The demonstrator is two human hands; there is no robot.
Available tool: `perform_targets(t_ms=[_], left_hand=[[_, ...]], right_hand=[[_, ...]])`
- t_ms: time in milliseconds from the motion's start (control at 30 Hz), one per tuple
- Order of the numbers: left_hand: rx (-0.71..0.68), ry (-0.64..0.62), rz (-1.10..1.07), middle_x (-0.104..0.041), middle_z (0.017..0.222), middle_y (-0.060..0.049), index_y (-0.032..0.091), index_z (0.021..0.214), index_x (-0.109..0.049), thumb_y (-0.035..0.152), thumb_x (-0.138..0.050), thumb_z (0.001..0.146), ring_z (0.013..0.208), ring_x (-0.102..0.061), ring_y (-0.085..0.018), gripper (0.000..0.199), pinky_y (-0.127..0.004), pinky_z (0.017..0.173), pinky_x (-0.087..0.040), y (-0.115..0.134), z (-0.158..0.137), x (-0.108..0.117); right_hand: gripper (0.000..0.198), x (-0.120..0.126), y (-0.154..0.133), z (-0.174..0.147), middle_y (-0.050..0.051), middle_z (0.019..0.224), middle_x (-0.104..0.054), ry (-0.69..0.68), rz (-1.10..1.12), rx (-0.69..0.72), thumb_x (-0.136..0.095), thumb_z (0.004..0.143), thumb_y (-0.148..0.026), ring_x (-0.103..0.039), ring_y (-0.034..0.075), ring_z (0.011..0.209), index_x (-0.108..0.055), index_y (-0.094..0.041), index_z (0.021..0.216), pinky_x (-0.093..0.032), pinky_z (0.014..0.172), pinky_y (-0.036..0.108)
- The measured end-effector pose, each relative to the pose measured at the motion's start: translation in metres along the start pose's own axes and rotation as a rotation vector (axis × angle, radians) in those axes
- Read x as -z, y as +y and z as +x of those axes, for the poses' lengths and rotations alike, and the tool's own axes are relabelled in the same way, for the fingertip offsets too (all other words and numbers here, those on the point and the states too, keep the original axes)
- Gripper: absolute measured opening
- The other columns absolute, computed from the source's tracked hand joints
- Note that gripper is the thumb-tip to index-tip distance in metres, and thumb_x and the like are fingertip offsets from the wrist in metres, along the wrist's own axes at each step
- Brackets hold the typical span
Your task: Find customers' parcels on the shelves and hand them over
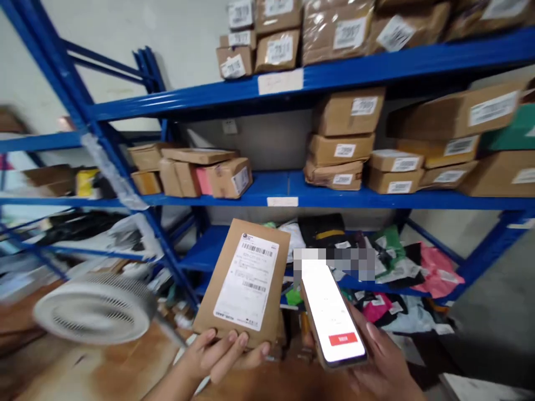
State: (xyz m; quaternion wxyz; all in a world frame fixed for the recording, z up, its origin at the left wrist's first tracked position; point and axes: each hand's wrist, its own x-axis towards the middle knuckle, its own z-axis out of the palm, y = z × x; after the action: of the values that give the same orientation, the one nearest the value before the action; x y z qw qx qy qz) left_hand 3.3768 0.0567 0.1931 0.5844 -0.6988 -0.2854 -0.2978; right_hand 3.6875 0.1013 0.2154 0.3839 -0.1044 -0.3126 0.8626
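Observation:
My left hand [223, 353] is closed on the lower edge of a flat brown cardboard box [204, 312], its fingertips showing along the front. A white shipping label [246, 281] with barcodes covers much of the face turned to me. In my right hand [382, 356] lies a smartphone [332, 312], tilted, its bright white screen facing me with a red button near the bottom. A pixelated patch covers the phone's top edge. Box and phone are side by side, a small gap between them.
Blue metal shelving [200, 100] spans the view. Stacked cardboard boxes [345, 149] with number labels fill parts of the upper levels. Soft bagged parcels [438, 267] lie on the lower shelves. A round white fan [94, 309] stands at the left, near my left arm.

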Motion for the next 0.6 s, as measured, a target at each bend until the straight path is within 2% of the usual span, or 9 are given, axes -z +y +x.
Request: perform_targets(t_ms=[67, 133, 233, 300, 400, 533, 600], left_hand=[[-0.064, -0.037, 0.082, -0.048, 0.124, 0.000, 0.053, 0.121, -0.056, 0.055, -0.071, 0.070, 0.127, -0.040, -0.019, 0.053, -0.042, 0.114, -0.028, -0.014, -0.020, 0.035], [-0.013, -0.139, 0.132, -0.047, 0.125, 0.000, 0.053, 0.120, -0.057, 0.048, -0.075, 0.069, 0.129, -0.039, -0.018, 0.054, -0.041, 0.115, -0.026, -0.027, -0.040, 0.071], [0.051, -0.220, 0.216, -0.047, 0.123, 0.001, 0.052, 0.117, -0.059, 0.041, -0.076, 0.069, 0.129, -0.039, -0.017, 0.052, -0.040, 0.116, -0.026, -0.047, -0.075, 0.129], [0.081, -0.248, 0.256, -0.047, 0.120, 0.001, 0.051, 0.118, -0.059, 0.040, -0.076, 0.070, 0.128, -0.039, -0.016, 0.052, -0.039, 0.116, -0.026, -0.064, -0.103, 0.170], [0.098, -0.318, 0.302, -0.047, 0.120, 0.001, 0.052, 0.118, -0.058, 0.037, -0.076, 0.070, 0.129, -0.038, -0.016, 0.053, -0.038, 0.116, -0.026, -0.096, -0.157, 0.241], [0.095, -0.425, 0.383, -0.049, 0.124, 0.001, 0.054, 0.118, -0.057, 0.038, -0.078, 0.067, 0.133, -0.034, -0.019, 0.058, -0.041, 0.116, -0.023, -0.141, -0.241, 0.346], [0.168, -0.481, 0.380, -0.049, 0.126, 0.003, 0.055, 0.118, -0.057, 0.037, -0.078, 0.068, 0.134, -0.032, -0.017, 0.058, -0.037, 0.117, -0.020, -0.165, -0.279, 0.395]], right_hand=[[0.092, -0.021, 0.026, 0.018, 0.016, 0.121, -0.065, -0.109, -0.043, -0.040, -0.072, 0.072, -0.055, -0.067, 0.039, 0.100, -0.023, -0.036, 0.147, -0.055, 0.047, 0.033], [0.106, -0.047, 0.056, 0.035, 0.016, 0.123, -0.063, -0.183, -0.097, -0.099, -0.075, 0.071, -0.051, -0.065, 0.039, 0.105, -0.005, -0.036, 0.150, -0.057, 0.051, 0.033], [0.121, -0.091, 0.108, 0.061, 0.017, 0.129, -0.060, -0.251, -0.149, -0.204, -0.077, 0.071, -0.047, -0.061, 0.039, 0.113, 0.017, -0.037, 0.146, -0.058, 0.054, 0.033], [0.121, -0.122, 0.151, 0.078, 0.018, 0.134, -0.056, -0.295, -0.153, -0.265, -0.076, 0.072, -0.047, -0.061, 0.039, 0.112, 0.020, -0.038, 0.145, -0.059, 0.054, 0.033], [0.112, -0.169, 0.230, 0.103, 0.019, 0.137, -0.052, -0.337, -0.125, -0.312, -0.071, 0.077, -0.049, -0.064, 0.039, 0.107, 0.016, -0.039, 0.146, -0.059, 0.051, 0.034], [0.111, -0.244, 0.345, 0.130, 0.019, 0.129, -0.058, -0.412, -0.079, -0.336, -0.069, 0.078, -0.048, -0.066, 0.038, 0.104, 0.018, -0.037, 0.145, -0.060, 0.049, 0.033], [0.109, -0.283, 0.395, 0.142, 0.018, 0.127, -0.060, -0.459, -0.072, -0.344, -0.071, 0.078, -0.044, -0.067, 0.036, 0.102, 0.014, -0.037, 0.146, -0.060, 0.050, 0.031]])
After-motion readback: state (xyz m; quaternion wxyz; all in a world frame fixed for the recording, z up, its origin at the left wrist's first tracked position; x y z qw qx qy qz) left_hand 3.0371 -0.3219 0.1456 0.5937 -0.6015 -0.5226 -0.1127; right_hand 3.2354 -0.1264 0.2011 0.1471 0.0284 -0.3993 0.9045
